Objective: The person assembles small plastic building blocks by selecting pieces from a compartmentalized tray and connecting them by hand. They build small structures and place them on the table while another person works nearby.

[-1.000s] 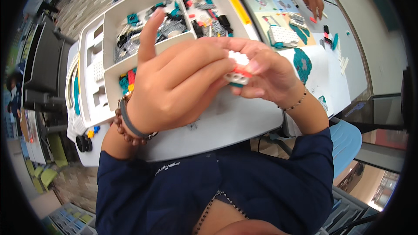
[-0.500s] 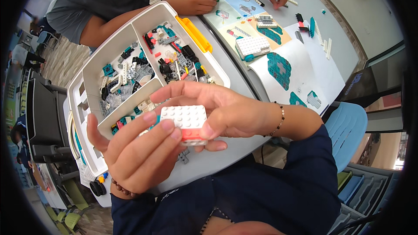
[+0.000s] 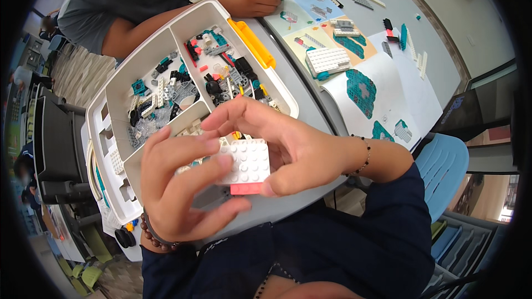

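Both grips (image 3: pixel 170 191) (image 3: pixel 302 149) curl around a white studded block (image 3: pixel 252 160).

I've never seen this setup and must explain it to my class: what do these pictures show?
No machine here: a head-worn fisheye camera, which bends straight edges, looks down at the wearer's bare left hand and right hand. The right holds a white studded block with a coral strip at its lower edge; the left touches its left side. On the table: a divided white tray of building pieces and illustrated sheets bearing another white block. A co-worker's hand rests at the top.
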### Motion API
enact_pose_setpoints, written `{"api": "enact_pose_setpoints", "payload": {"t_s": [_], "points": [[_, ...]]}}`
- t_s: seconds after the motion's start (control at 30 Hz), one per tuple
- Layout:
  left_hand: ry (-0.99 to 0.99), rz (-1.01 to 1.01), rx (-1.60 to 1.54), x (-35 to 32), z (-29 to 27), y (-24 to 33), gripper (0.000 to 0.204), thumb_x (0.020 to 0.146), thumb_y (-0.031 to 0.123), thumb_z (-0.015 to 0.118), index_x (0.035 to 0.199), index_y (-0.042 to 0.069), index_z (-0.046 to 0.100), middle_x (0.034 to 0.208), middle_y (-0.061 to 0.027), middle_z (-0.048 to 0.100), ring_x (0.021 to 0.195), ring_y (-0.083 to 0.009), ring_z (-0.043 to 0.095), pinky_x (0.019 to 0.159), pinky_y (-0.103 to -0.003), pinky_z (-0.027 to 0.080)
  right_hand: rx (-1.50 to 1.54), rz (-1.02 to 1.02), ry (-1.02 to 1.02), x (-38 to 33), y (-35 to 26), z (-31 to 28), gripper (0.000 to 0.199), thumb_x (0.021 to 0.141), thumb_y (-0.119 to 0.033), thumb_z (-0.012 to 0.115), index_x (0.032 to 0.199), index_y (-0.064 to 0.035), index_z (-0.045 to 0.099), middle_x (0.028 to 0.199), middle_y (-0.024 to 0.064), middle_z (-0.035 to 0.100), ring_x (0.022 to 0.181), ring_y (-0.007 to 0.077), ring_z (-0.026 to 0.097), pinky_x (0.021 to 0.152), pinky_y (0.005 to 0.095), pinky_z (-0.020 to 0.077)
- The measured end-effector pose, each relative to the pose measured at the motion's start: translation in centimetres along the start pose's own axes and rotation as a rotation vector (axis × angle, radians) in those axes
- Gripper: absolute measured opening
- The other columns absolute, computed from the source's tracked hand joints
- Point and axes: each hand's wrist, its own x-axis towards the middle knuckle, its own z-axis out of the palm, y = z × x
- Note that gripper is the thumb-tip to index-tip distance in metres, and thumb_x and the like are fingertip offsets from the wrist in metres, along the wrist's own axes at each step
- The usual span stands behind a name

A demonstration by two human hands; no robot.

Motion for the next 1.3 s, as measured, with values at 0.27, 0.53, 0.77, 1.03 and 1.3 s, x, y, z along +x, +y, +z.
{"api": "enact_pose_setpoints", "payload": {"t_s": [0.27,0.53,0.77,1.03,1.3], "points": [[-0.217,0.037,0.015,-0.2,-1.5,0.1,0.051,0.052,0.031,0.074,0.093,0.004,0.061,0.08,-0.0053,0.055,0.074,-0.0232,0.048,0.068,-0.034,0.036,-0.221,-0.004,-0.094,-0.2,0.4,1.5,0.075,0.066,-0.005,0.06,0.129,-0.0044,0.019,0.122,0.0088,0.031,0.104,0.0142,0.044,0.068,0.0233,0.0437],[-0.154,-0.091,-0.297,-3.8,-4.0,-2.2,0.04,0.059,0.022,0.071,0.092,0.002,0.059,0.077,-0.0083,0.057,0.074,-0.0236,0.054,0.071,-0.031,0.038,-0.674,-0.036,0.105,-0.3,-3.2,0.0,0.048,0.073,-0.013,0.064,0.117,-0.0039,0.048,0.108,0.0078,0.056,0.076,0.0125,0.059,0.059,0.0223,0.047],[0.273,-0.689,-0.918,-6.3,-5.2,-5.1,0.048,0.075,0.036,0.055,0.104,-0.002,0.05,0.098,-0.0092,0.056,0.086,-0.0172,0.056,0.082,-0.027,0.041,-1.578,-0.054,0.317,8.0,-0.7,-7.3,0.015,0.075,-0.017,0.058,0.084,-0.0079,0.067,0.079,0.0029,0.063,0.071,0.0143,0.057,0.062,0.0272,0.0454],[0.375,-0.736,-1.084,-6.2,-5.8,-6.5,0.039,0.083,0.032,0.049,0.107,0.001,0.045,0.1,-0.0104,0.056,0.087,-0.0186,0.058,0.083,-0.032,0.043,-2.013,0.15,0.088,13.0,1.7,-8.4,0.013,0.067,-0.017,0.062,0.077,-0.0122,0.069,0.08,0.0041,0.063,0.078,0.0217,0.059,0.068,0.0336,0.0471],[0.387,-0.751,-1.057,-6.2,-6.0,-6.3,0.04,0.083,0.03,0.048,0.108,0.0,0.044,0.097,-0.0107,0.057,0.087,-0.0188,0.059,0.082,-0.03,0.045,-2.079,0.167,0.182,13.4,2.4,-9.2,0.013,0.066,-0.019,0.066,0.076,-0.011,0.066,0.081,0.0053,0.061,0.081,0.0222,0.059,0.068,0.0334,0.0463]]}}
